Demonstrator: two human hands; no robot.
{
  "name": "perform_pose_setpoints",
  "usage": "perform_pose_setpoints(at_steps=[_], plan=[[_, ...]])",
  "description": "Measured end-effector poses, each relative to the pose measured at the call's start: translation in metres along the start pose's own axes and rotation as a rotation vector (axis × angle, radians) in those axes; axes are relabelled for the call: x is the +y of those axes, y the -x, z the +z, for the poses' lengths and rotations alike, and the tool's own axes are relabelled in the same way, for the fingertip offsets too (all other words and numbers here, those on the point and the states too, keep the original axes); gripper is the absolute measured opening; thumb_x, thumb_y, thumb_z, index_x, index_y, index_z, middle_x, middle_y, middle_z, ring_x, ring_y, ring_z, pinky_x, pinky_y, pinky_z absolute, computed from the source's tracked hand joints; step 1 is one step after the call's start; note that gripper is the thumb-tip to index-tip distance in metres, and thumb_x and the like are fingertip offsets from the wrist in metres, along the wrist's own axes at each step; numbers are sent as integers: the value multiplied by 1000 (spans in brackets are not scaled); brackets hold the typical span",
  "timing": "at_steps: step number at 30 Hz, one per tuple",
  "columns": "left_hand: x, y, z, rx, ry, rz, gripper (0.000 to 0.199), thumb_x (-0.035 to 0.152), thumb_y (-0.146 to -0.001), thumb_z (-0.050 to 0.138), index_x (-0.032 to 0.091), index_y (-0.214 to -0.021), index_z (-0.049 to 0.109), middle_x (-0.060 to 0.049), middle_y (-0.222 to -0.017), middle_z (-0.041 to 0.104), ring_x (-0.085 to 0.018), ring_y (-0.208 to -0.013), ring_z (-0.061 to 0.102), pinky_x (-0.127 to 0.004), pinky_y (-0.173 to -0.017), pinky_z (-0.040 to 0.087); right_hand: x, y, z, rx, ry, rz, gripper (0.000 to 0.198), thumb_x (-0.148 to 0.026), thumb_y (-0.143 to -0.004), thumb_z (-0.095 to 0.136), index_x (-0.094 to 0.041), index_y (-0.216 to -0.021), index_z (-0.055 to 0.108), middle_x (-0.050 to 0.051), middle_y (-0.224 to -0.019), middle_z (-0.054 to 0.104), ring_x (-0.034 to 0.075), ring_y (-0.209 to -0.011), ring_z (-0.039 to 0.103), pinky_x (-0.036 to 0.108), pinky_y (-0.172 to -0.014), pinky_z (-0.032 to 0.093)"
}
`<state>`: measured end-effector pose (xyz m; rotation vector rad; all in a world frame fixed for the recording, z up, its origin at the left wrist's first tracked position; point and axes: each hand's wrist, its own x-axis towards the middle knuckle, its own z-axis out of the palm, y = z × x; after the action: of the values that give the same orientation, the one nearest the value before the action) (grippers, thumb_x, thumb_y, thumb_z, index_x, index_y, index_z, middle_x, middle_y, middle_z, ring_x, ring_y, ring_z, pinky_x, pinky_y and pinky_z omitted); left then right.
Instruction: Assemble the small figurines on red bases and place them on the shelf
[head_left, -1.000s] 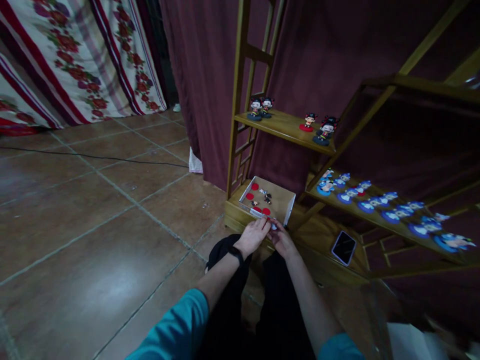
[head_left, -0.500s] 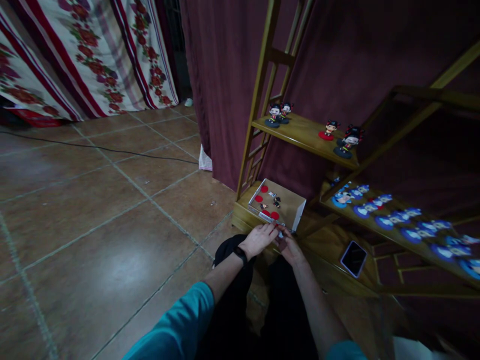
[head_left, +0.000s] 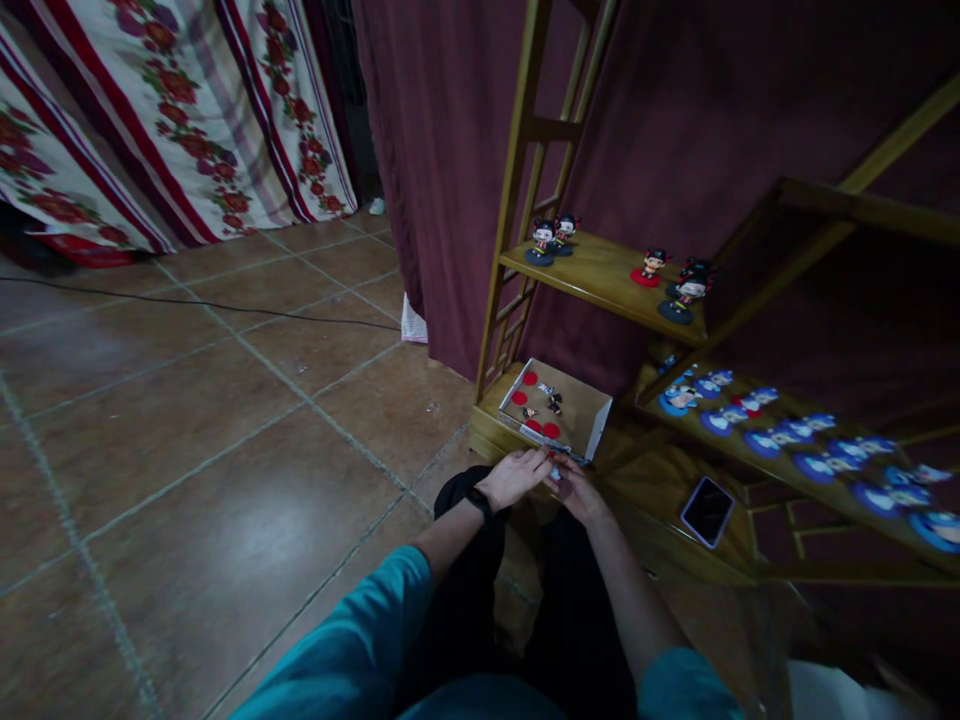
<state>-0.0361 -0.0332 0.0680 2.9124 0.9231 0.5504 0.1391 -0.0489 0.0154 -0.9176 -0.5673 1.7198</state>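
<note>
Close to the near edge of an open shallow cardboard box (head_left: 583, 405), my left hand (head_left: 517, 478) and my right hand (head_left: 576, 491) meet, fingers closed. Between their fingertips is a small figurine (head_left: 555, 472), mostly covered; a pale bit and a speck of red show. My left hand wears a dark wristband. Inside the box lie red round bases (head_left: 551, 430) along the left and near sides. Several tiny figurine pieces (head_left: 554, 403) with black and white parts are scattered among them.
The box sits on the low wooden ledge of a shelf unit (head_left: 600, 275). Dark-based figurines (head_left: 541, 245) and a red-based one (head_left: 651, 268) stand on the upper shelf. Blue-based figurines (head_left: 787, 430) line the right shelf. A phone (head_left: 707, 512) lies below. A black cable (head_left: 225, 307) crosses the floor.
My hands stay together at the box's near edge, with the fingers shifting slightly around the figurine. The view has tilted a little; the box and shelf items stay in place.
</note>
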Motion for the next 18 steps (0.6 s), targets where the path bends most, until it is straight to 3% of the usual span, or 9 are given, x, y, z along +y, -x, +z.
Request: perform_pose_setpoints(at_steps=[10,18], plan=[[-3,-1,0,-41,144,-34,31,11,-82,40,19,-112,41,-9,-120,45,-18,-108,47,-31,-86,42,-5,2,4,-8,4,21,20,-16,-61,68,-21,-77,58,-2,-85,67,15,-89,61,42,-91,41],[-7,-3,26,69,662,-380,26,17,-75,53,18,-100,49,-3,-94,56,-15,-87,55,-29,-76,45,1,-2,3,51,61,70,26,-18,-59,70,-20,-80,54,2,-86,68,17,-83,65,41,-86,44]])
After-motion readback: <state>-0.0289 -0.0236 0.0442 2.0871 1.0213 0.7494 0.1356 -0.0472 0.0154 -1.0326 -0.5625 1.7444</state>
